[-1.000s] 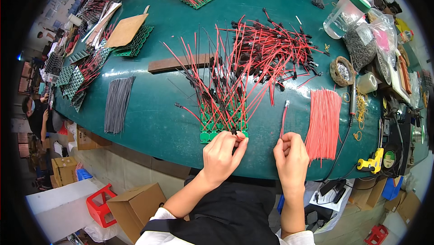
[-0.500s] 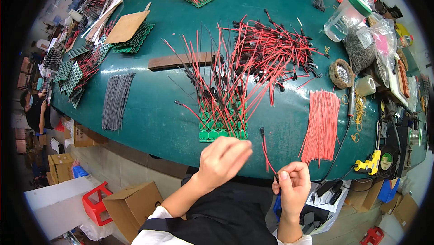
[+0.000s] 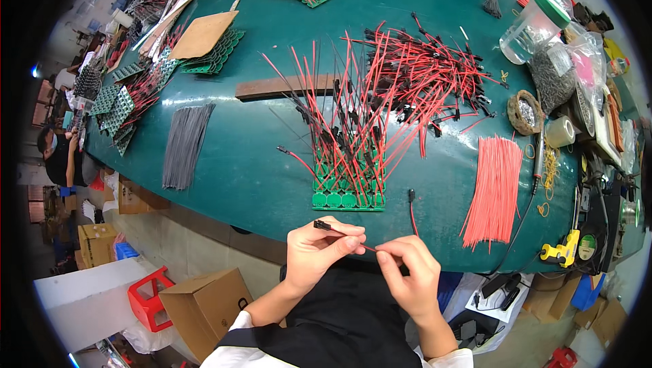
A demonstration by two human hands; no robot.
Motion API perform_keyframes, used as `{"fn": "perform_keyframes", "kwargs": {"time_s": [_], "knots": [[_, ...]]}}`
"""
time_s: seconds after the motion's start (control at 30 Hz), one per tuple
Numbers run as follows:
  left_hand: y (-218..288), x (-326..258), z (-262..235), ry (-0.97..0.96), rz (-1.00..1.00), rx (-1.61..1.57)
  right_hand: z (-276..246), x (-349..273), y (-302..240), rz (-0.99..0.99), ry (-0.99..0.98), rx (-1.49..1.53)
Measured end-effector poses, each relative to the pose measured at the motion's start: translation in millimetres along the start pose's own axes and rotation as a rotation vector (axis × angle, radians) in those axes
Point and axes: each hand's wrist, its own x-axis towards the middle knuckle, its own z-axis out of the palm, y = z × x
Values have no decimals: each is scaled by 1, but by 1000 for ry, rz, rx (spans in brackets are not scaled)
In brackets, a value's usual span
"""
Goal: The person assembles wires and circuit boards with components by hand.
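Note:
My left hand point(image 3: 314, 254) pinches a connector lead point(image 3: 322, 225), a red wire with a black plug that pokes out beyond the fingers. At the near table edge, the wire runs across to my right hand point(image 3: 411, 278), whose thumb and fingertips are closed on its other end. Just beyond my right hand, a second black plug point(image 3: 411, 195) with a red wire lies on the table. Past my left hand sits a green circuit board panel point(image 3: 334, 200), with many red and black plugged wires standing up from it. The wire tip inside my right fingers is hidden.
A heap of red plugged leads point(image 3: 435, 69) lies behind the panel, near a brown bar point(image 3: 278, 88). Red wires point(image 3: 492, 191) lie bundled at right, grey wires point(image 3: 187, 147) at left. A soldering iron point(image 3: 540, 154) and a yellow glue gun point(image 3: 562, 248) are at the right edge.
My left hand has come down from the panel's near edge toward my right hand. The lead from my right hand now stretches between both hands. The view has shifted slightly.

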Motion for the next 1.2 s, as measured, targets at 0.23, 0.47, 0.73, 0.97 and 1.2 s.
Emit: {"fn": "perform_keyframes", "kwargs": {"time_s": [0.23,0.47,0.73,0.97,1.2], "knots": [[0,4,-10,-51,164,511,12,6,-6,119,-68,65],[-9,32,-20,163,434,858,-34,-1,2,145,-45,-756],[-12,35,-20,162,450,868,-34,-6,13,160,-75,-754],[-16,36,-19,164,490,909,-31,-5,19,124,-35,-789],[-17,38,-15,179,595,1018,-31,-9,24,196,90,-582]]}}
